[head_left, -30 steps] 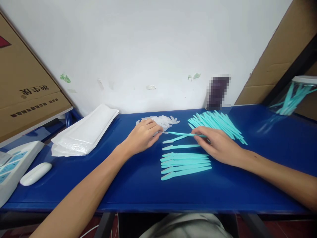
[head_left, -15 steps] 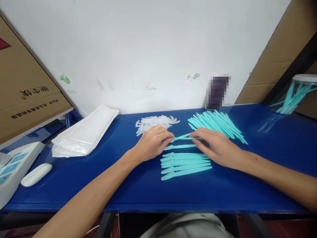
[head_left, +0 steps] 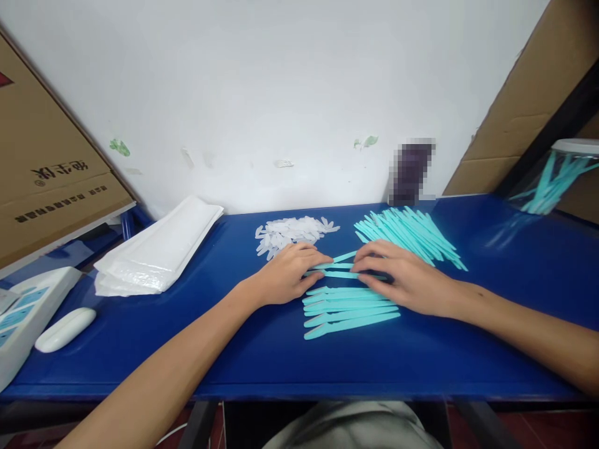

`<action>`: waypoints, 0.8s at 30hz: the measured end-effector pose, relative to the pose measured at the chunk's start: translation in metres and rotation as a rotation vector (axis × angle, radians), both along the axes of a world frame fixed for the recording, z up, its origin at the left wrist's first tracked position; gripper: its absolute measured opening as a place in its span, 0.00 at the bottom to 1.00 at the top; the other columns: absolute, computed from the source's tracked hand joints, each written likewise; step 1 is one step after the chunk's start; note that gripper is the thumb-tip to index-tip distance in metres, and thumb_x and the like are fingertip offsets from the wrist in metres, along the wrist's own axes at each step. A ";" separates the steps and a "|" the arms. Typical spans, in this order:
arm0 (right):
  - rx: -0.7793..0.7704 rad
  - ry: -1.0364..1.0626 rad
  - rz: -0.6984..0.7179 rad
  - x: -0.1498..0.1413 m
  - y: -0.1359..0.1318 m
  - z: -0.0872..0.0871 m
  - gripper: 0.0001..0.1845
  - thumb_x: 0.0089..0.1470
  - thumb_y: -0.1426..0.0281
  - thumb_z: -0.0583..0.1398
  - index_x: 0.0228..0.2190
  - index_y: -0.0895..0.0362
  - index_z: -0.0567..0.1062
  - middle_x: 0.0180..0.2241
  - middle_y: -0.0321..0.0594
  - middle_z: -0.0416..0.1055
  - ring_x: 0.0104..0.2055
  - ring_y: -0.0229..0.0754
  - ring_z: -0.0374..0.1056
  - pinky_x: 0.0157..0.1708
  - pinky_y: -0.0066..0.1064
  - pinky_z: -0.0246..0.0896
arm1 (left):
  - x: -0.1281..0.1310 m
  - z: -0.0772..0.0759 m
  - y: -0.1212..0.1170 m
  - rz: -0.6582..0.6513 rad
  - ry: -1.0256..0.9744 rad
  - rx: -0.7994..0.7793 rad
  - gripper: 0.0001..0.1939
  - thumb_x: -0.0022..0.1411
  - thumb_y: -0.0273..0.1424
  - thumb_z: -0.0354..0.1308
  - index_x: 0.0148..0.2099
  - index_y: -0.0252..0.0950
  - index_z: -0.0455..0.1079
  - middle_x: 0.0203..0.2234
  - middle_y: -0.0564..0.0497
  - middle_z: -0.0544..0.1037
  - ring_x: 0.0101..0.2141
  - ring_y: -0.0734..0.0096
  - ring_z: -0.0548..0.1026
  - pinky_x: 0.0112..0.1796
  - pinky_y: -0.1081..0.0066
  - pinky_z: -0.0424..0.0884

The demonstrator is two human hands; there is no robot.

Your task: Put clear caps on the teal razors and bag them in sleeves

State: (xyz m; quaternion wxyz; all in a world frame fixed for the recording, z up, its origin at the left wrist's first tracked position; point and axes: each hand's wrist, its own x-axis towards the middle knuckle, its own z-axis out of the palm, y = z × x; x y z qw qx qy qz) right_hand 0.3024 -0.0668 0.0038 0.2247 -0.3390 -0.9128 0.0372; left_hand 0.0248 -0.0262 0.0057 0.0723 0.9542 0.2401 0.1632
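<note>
Turquoise eyebrow razors lie on the blue table. My left hand (head_left: 290,271) has its thumb and fingers closed about the blade ends of two razors (head_left: 337,270) lying almost parallel. At their handle side my right hand (head_left: 397,274) grips the same pair between thumb and fingertips. Another razor (head_left: 344,256) slants behind them, partly hidden by the right fingers. Just nearer to me, several razors (head_left: 350,312) lie in a row, blade ends to the left. A heap of loose razors (head_left: 407,234) is behind my right hand, and a pile of translucent white blade caps (head_left: 294,231) behind my left.
White padded mailers (head_left: 159,249) lie at the left, near a white oval case (head_left: 65,330) and a white device with blue labels (head_left: 28,312). A clear tub (head_left: 552,181) with turquoise razors stands far right. Cardboard boxes (head_left: 51,162) flank the wall. A pixelated dark object (head_left: 412,171) leans there.
The razor held up between both hands has come down beside the one lying below it. Both hands have lowered slightly, with fingers spread wider around the pair.
</note>
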 end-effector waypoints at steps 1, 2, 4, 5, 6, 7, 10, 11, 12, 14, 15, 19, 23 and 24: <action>-0.010 -0.010 0.020 -0.001 -0.001 0.001 0.14 0.67 0.64 0.55 0.43 0.54 0.79 0.44 0.47 0.72 0.46 0.48 0.68 0.44 0.41 0.62 | 0.000 0.000 0.001 -0.002 -0.009 0.009 0.15 0.73 0.32 0.51 0.58 0.37 0.70 0.51 0.45 0.78 0.54 0.59 0.70 0.55 0.57 0.68; -0.021 -0.029 0.030 -0.001 -0.003 0.002 0.14 0.66 0.63 0.55 0.41 0.53 0.80 0.42 0.46 0.72 0.44 0.48 0.67 0.44 0.41 0.61 | 0.000 -0.001 0.001 -0.001 -0.015 0.016 0.14 0.73 0.31 0.52 0.57 0.37 0.71 0.49 0.45 0.79 0.53 0.59 0.70 0.54 0.57 0.69; -0.051 -0.074 0.024 -0.002 -0.005 0.003 0.15 0.67 0.61 0.55 0.39 0.52 0.81 0.39 0.44 0.72 0.40 0.46 0.66 0.42 0.41 0.59 | 0.000 -0.001 0.002 0.007 -0.024 0.026 0.13 0.72 0.30 0.54 0.56 0.36 0.72 0.48 0.45 0.79 0.53 0.59 0.70 0.53 0.57 0.69; -0.069 -0.091 0.017 -0.002 -0.005 0.003 0.16 0.67 0.60 0.55 0.39 0.52 0.81 0.37 0.44 0.71 0.38 0.46 0.65 0.41 0.41 0.58 | -0.001 -0.001 0.002 0.013 -0.025 0.030 0.13 0.71 0.30 0.55 0.55 0.36 0.72 0.47 0.45 0.79 0.53 0.59 0.70 0.52 0.57 0.70; -0.091 -0.101 0.013 -0.001 -0.005 0.003 0.17 0.67 0.59 0.54 0.39 0.52 0.82 0.37 0.43 0.71 0.38 0.46 0.64 0.41 0.41 0.57 | -0.001 -0.001 0.003 0.019 -0.026 0.033 0.13 0.71 0.30 0.55 0.55 0.36 0.73 0.47 0.45 0.80 0.53 0.58 0.70 0.52 0.57 0.70; -0.110 -0.103 0.011 -0.001 -0.005 0.003 0.18 0.67 0.59 0.54 0.39 0.52 0.82 0.36 0.43 0.71 0.38 0.46 0.64 0.41 0.41 0.57 | -0.002 -0.001 0.003 0.022 -0.027 0.038 0.13 0.71 0.30 0.56 0.55 0.36 0.73 0.47 0.45 0.80 0.53 0.58 0.70 0.52 0.58 0.70; -0.142 -0.091 0.006 0.000 -0.003 0.001 0.18 0.67 0.59 0.54 0.41 0.52 0.82 0.36 0.44 0.71 0.38 0.46 0.65 0.41 0.40 0.57 | -0.003 -0.001 0.003 0.025 -0.030 0.054 0.13 0.70 0.30 0.57 0.54 0.36 0.74 0.45 0.45 0.81 0.53 0.58 0.72 0.52 0.58 0.71; -0.146 -0.089 0.002 0.001 -0.002 0.001 0.18 0.67 0.59 0.54 0.41 0.52 0.82 0.36 0.44 0.71 0.39 0.46 0.66 0.41 0.40 0.57 | -0.003 -0.001 0.004 0.027 -0.030 0.063 0.12 0.69 0.30 0.58 0.53 0.36 0.74 0.45 0.45 0.81 0.53 0.57 0.72 0.52 0.58 0.71; -0.150 -0.090 -0.001 0.001 -0.001 0.001 0.18 0.67 0.59 0.54 0.41 0.52 0.82 0.36 0.44 0.71 0.39 0.46 0.66 0.41 0.40 0.57 | -0.004 -0.001 0.004 0.031 -0.030 0.072 0.12 0.69 0.31 0.59 0.53 0.36 0.75 0.45 0.45 0.81 0.53 0.57 0.73 0.52 0.58 0.71; -0.157 -0.097 -0.003 0.002 -0.001 0.002 0.18 0.67 0.59 0.54 0.42 0.52 0.82 0.36 0.43 0.71 0.39 0.46 0.66 0.42 0.40 0.57 | -0.005 0.000 0.005 0.044 -0.026 0.086 0.12 0.69 0.32 0.59 0.52 0.36 0.76 0.45 0.45 0.81 0.54 0.56 0.73 0.53 0.57 0.71; -0.162 -0.102 -0.002 0.003 0.000 0.002 0.19 0.67 0.59 0.54 0.42 0.52 0.82 0.36 0.43 0.71 0.39 0.46 0.66 0.42 0.40 0.57 | -0.005 0.000 0.005 0.050 -0.023 0.091 0.12 0.69 0.33 0.59 0.52 0.37 0.76 0.46 0.44 0.81 0.55 0.56 0.73 0.53 0.57 0.71; -0.187 -0.122 0.014 0.005 0.002 0.004 0.20 0.67 0.56 0.54 0.43 0.51 0.82 0.37 0.43 0.71 0.39 0.46 0.67 0.43 0.40 0.57 | -0.006 0.001 0.005 0.063 -0.007 0.092 0.12 0.69 0.34 0.59 0.52 0.36 0.76 0.47 0.44 0.81 0.55 0.55 0.74 0.53 0.58 0.70; -0.209 -0.132 0.028 0.005 0.003 0.006 0.21 0.66 0.55 0.55 0.44 0.52 0.82 0.36 0.44 0.71 0.40 0.47 0.68 0.43 0.40 0.59 | -0.004 0.002 0.002 0.066 -0.005 0.101 0.12 0.69 0.36 0.59 0.50 0.35 0.77 0.45 0.44 0.82 0.53 0.55 0.75 0.51 0.58 0.70; -0.210 -0.137 0.031 0.004 0.002 0.007 0.21 0.66 0.55 0.55 0.44 0.52 0.82 0.36 0.44 0.71 0.39 0.47 0.68 0.42 0.39 0.59 | -0.004 0.003 0.002 0.063 -0.009 0.106 0.13 0.70 0.36 0.58 0.49 0.35 0.77 0.45 0.44 0.82 0.53 0.55 0.75 0.51 0.59 0.70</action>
